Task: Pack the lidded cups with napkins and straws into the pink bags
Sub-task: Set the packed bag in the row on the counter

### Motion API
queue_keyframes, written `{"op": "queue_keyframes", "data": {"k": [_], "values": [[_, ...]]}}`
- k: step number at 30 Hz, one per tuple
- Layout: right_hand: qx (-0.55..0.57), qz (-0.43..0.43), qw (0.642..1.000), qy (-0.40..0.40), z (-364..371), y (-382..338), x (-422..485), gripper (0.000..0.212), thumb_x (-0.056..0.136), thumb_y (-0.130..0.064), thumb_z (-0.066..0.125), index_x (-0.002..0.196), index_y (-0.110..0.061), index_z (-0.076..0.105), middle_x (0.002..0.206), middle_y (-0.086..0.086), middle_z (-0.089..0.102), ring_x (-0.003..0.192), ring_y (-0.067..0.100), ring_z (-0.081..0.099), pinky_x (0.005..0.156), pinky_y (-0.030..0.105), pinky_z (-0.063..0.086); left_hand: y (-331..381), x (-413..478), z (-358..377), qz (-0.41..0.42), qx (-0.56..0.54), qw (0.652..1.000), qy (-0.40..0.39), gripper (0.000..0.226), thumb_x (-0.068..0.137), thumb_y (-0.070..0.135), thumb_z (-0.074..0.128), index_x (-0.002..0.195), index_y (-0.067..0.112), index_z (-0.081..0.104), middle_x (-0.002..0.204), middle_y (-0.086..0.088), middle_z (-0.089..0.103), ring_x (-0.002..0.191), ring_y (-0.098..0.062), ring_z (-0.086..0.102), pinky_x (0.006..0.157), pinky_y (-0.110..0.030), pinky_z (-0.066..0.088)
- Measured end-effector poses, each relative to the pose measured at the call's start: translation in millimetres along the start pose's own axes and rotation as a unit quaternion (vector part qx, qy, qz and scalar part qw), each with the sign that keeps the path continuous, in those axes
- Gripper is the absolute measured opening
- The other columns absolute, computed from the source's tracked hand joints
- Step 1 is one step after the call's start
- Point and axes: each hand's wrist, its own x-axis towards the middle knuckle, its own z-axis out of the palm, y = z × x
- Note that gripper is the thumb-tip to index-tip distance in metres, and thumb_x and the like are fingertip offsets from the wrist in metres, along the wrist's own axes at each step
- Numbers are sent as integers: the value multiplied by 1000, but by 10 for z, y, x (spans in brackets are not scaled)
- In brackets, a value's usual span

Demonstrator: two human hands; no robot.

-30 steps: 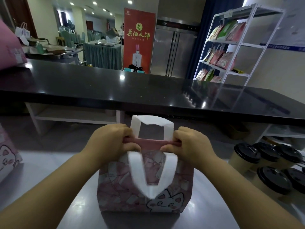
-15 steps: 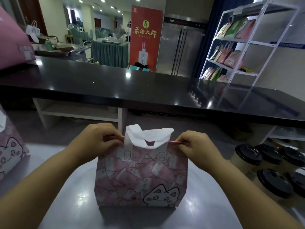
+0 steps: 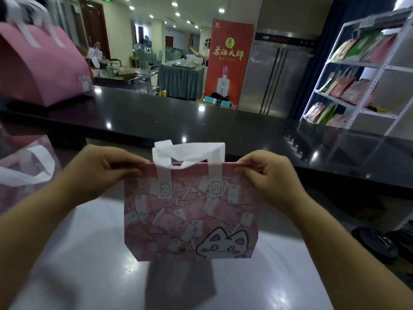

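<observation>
Bag pink, flat, w/ cat print

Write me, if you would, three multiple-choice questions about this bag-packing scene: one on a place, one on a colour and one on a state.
1. Where on the front of the held pink bag is the cat face drawn?
A. top left
B. lower right
C. centre top

2. What colour are the bag's handles?
A. white
B. black
C. green

3. What are the left hand and right hand doing?
A. both hanging idle
B. both pressed flat together
C. pinching the bag's top edge, one at each end

Answers: 1 B, the cat face sits by the bottom right corner. 2 A, both handles are plain white. 3 C, the fingers curl over the pink edge outside the handles.
</observation>
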Motion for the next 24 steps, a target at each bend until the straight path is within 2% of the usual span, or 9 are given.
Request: {"op": "queue_keyframes", "data": {"k": [5, 8, 11, 13, 14, 17, 18, 20, 24], "values": [[51, -42, 997, 35, 78, -349, 446, 13, 84, -9, 66, 90, -20, 67, 86, -7, 64, 77, 6, 63, 67, 22, 57, -220, 167, -529, -15, -25, 999, 41, 68, 70, -15, 65, 90, 50, 66, 84, 35, 65, 82, 5, 65, 77, -8, 48], [67, -69, 993, 71, 179, -588, 758, 12, 82, -9, 69, 90, -18, 68, 85, -9, 64, 77, 3, 63, 66, 16, 54, -471, 331, -859, -10, -11, 999, 45, 63, 76, -5, 64, 94, 55, 63, 91, 36, 64, 89, 6, 63, 78, -13, 51], [57, -98, 986, 124, 311, -859, 1108, 10, 81, -7, 70, 88, -15, 69, 83, -7, 64, 78, 4, 63, 69, 17, 53, -696, 556, -1158, -12, -17, 998, 65, 46, 80, 11, 63, 105, 49, 61, 102, 16, 69, 88, -7, 66, 76, -28, 55], [37, -118, 978, 167, 403, -1051, 1346, 9, 81, -8, 70, 89, -11, 69, 85, -1, 66, 79, 9, 63, 70, 20, 55, -853, 769, -1333, 29, 70, 992, 101, 49, 80, 6, 64, 116, 38, 55, 107, -2, 67, 86, -17, 64, 81, -32, 49], [27, -125, 974, 187, 445, -1149, 1463, 9, 81, -8, 71, 90, -10, 69, 86, 0, 66, 79, 10, 63, 71, 20, 55, -926, 877, -1416, 43, 77, 990, 113, 52, 78, 3, 66, 119, 33, 54, 109, -8, 66, 89, -22, 64, 85, -35, 47], [-7, -137, 960, 244, 560, -1423, 1818, 9, 82, -11, 70, 91, -11, 69, 84, -5, 63, 77, 6, 62, 70, 17, 54, -1133, 1157, -1679, 42, -33, 994, 96, 45, 73, 5, 69, 110, 29, 60, 120, -11, 58, 107, -24, 58, 94, -46, 46], [-16, -140, 956, 259, 608, -1515, 1932, 9, 82, -11, 70, 91, -12, 69, 83, -6, 62, 76, 6, 62, 69, 17, 54, -1221, 1230, -1738, 55, -7, 992, 117, 39, 74, 9, 70, 109, 25, 61, 123, -11, 55, 109, -24, 55, 93, -47, 47], [-46, -150, 943, 294, 727, -1699, 2152, 8, 83, -12, 69, 90, -10, 70, 80, -3, 63, 73, 10, 62, 66, 19, 54, -1376, 1348, -1842, 72, 92, 979, 169, 35, 76, 16, 70, 110, 17, 63, 123, -11, 50, 110, -24, 52, 89, -46, 49], [-118, -162, 910, 363, 1083, -1970, 2565, 5, 83, -8, 66, 83, -4, 69, 75, 4, 64, 65, 16, 58, 59, 22, 47, -1580, 1465, -1885, 85, 89, 981, 151, 23, 77, 15, 70, 100, 15, 66, 114, -10, 54, 102, -22, 53, 83, -34, 49]]}}
